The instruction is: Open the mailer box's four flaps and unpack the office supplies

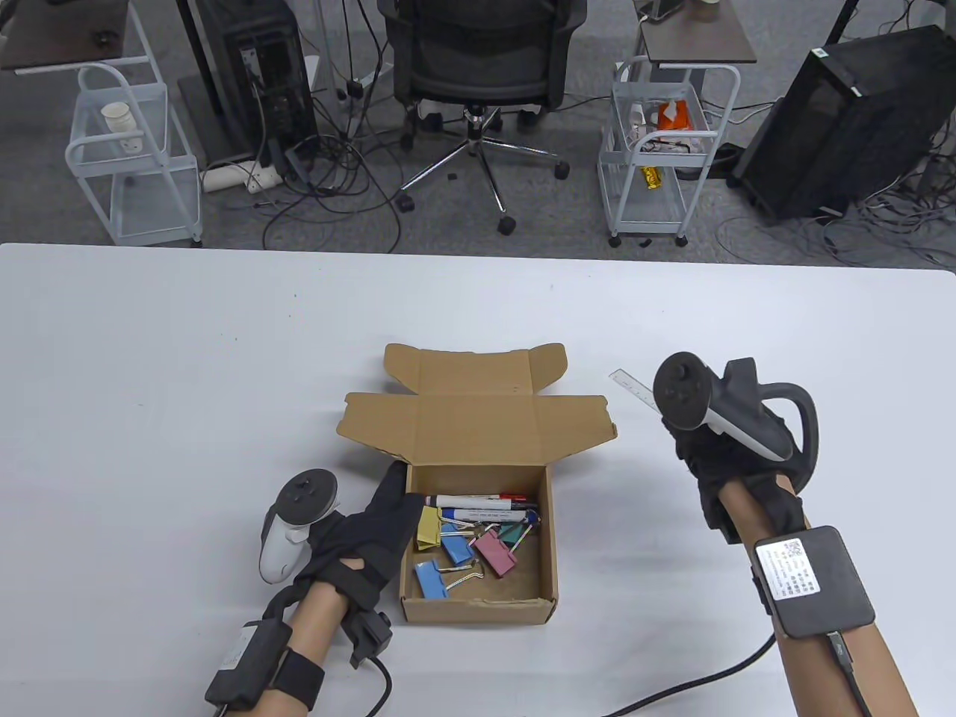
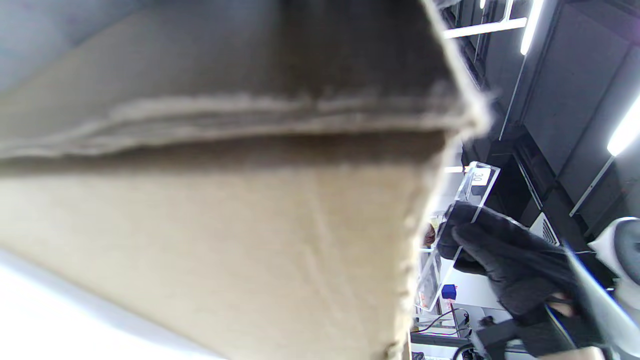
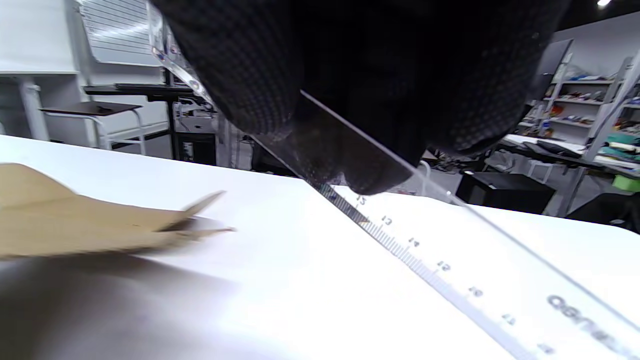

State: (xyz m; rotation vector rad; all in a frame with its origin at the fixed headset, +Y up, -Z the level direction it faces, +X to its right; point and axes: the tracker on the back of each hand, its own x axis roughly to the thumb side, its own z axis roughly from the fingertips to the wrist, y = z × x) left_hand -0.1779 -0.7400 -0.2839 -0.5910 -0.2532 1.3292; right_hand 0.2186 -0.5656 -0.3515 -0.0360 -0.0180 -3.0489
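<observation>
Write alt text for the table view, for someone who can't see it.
An open brown cardboard mailer box on a white table holds coloured binder clips and marker pens. The gloved left hand rests against its left wall; the right hand holds a clear plastic ruler.

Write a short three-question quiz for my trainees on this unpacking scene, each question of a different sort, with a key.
1. True or false: the mailer box has its lid flaps open.
2. Which item does the right hand hold? A) marker B) clear ruler C) binder clip
3. Fill in: the left hand rests against the box's ___ wall, as seen in the table view.

Key: 1 true; 2 B; 3 left
</observation>
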